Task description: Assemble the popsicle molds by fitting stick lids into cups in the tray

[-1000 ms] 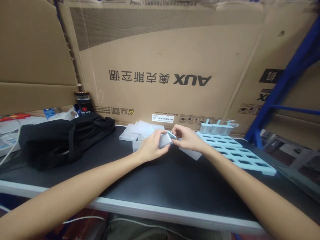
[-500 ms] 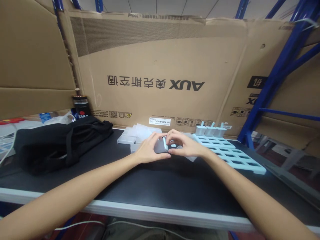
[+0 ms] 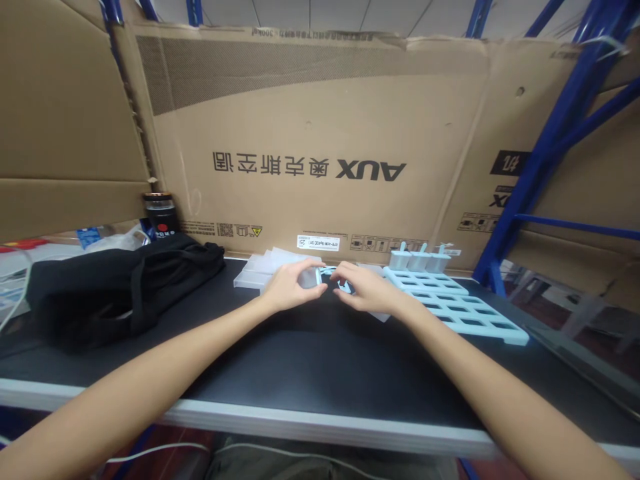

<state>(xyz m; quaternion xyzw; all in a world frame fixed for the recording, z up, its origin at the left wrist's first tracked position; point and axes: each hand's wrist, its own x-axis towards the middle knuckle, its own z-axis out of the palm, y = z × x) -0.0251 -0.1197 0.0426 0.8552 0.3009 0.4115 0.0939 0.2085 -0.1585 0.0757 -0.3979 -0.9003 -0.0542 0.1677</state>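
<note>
My left hand (image 3: 291,285) is closed around a small translucent popsicle mold cup (image 3: 311,278) with a light-blue rim, turned sideways so the rim faces right. Just right of that rim, my right hand (image 3: 369,288) has its thumb and curled fingers apart. Light-blue plastic pieces (image 3: 345,287) show through the gap between them; they seem to lie behind the fingers. More light-blue parts (image 3: 327,270) show between the hands. Translucent plastic pieces (image 3: 255,270) lie behind my left hand, partly hidden by it.
A light-blue mold rack (image 3: 450,303) with rectangular openings is at right; three stick-topped molds (image 3: 419,260) stand in its back row. A black cloth bag (image 3: 125,287) and a dark jar (image 3: 161,213) are at left. A cardboard panel (image 3: 310,120) stands behind the black tabletop (image 3: 320,373).
My right hand has drawn apart from the blue-rimmed cup. My left hand has shifted slightly left with the cup, and more light-blue parts now show between the hands.
</note>
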